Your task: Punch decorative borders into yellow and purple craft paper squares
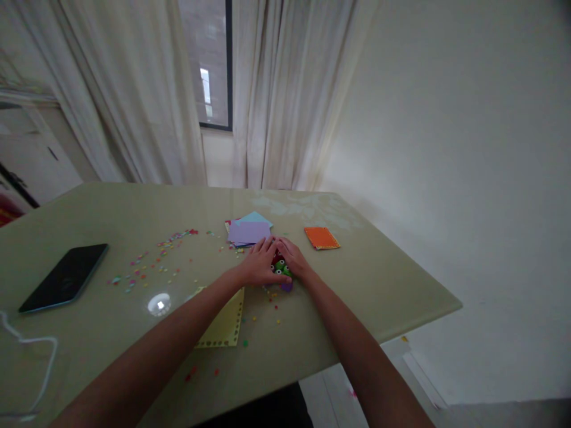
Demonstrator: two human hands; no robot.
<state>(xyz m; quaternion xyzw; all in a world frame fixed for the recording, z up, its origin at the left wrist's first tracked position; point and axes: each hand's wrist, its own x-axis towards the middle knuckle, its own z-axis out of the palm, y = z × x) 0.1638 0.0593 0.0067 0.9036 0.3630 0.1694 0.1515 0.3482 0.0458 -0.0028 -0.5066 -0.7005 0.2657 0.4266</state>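
Head view: 2 hands point(260, 263) point(293, 258) cup objects point(286, 271) on a glossy table point(375, 285) near curtains point(134, 89).

The left grip point(259, 261) and right grip point(291, 257) are plain bare hands with slim fingers. The left forearm point(169, 333) and right forearm point(352, 333) are also bare as far as they show, smooth in outline, tapering to narrow wrists. At the bottom edge appears a patch of black cloth point(267, 410), apparently clothing over the lap, dark and even; its cut is hidden.
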